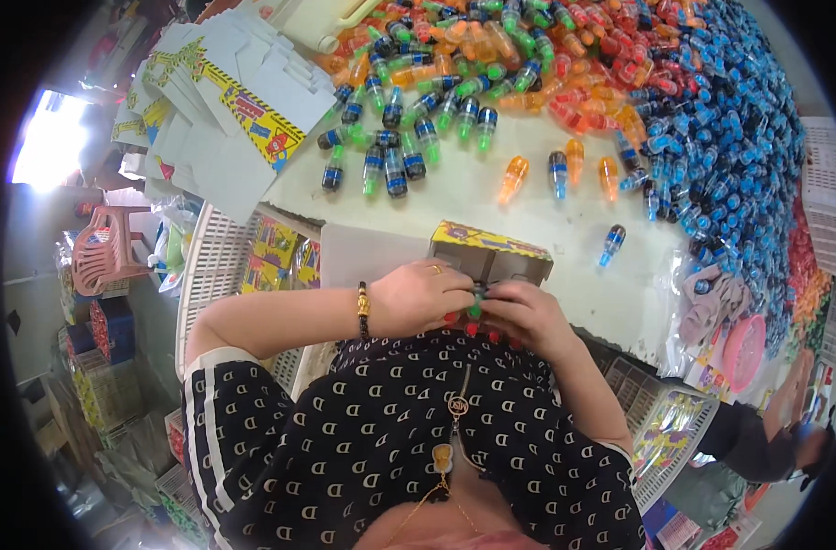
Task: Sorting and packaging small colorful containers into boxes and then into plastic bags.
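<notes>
Close to my body, at the table's near edge, an open cardboard box (539, 269) has a yellow printed flap raised on its far side. My left hand (420, 295) bends over its left part, and my right hand (533, 317) reaches in from the right. Their curled fingertips meet around a small green plastic bottle (477, 305), which they mostly cover. Red round ends (473, 328) show in a row below the fingers, partly hidden. Just beyond the box lie loose orange bottles (512, 180) and a dark-and-blue bottle (611, 246).
Heaps of green bottles (425, 137), red bottles (620, 69) and blue bottles (730, 128) cover the far and right table. Flat printed cartons (253, 115) are stacked at left. White plastic crates (203, 275) flank me. Another person's arm (789, 399) is at right, beside a pink basket (744, 353).
</notes>
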Action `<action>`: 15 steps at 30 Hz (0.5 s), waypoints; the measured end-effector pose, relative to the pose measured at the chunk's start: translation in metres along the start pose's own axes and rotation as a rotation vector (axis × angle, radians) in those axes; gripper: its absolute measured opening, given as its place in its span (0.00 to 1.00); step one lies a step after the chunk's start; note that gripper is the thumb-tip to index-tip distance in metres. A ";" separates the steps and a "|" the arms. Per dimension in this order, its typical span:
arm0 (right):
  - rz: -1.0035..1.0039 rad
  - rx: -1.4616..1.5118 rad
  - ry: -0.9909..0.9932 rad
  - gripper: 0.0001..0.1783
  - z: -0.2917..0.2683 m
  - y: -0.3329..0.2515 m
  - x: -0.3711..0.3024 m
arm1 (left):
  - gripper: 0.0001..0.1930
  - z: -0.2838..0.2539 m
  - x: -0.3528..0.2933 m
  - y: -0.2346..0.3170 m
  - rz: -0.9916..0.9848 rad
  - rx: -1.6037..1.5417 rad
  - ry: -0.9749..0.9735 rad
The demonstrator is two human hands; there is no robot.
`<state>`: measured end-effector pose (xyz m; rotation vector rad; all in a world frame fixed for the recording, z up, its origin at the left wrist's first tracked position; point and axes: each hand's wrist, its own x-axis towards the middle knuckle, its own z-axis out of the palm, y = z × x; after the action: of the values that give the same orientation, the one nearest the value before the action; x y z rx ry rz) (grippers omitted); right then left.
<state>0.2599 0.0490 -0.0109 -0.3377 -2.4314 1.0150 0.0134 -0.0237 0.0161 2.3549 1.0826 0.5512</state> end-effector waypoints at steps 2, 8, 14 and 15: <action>0.124 0.062 -0.073 0.25 -0.004 -0.008 0.004 | 0.26 -0.015 0.009 0.007 -0.096 -0.006 -0.320; 0.238 -0.123 -0.049 0.22 -0.008 -0.005 -0.009 | 0.24 -0.026 0.018 0.009 -0.141 0.193 -0.339; 0.115 -0.095 -0.018 0.22 0.001 -0.006 -0.014 | 0.22 -0.034 0.027 0.014 -0.235 0.097 -0.762; 0.109 -0.108 -0.025 0.22 0.001 -0.008 -0.013 | 0.22 -0.029 0.021 0.013 -0.236 0.097 -0.761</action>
<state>0.2705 0.0378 -0.0101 -0.5022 -2.5200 0.9397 0.0180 -0.0078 0.0501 2.1575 0.9905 -0.4661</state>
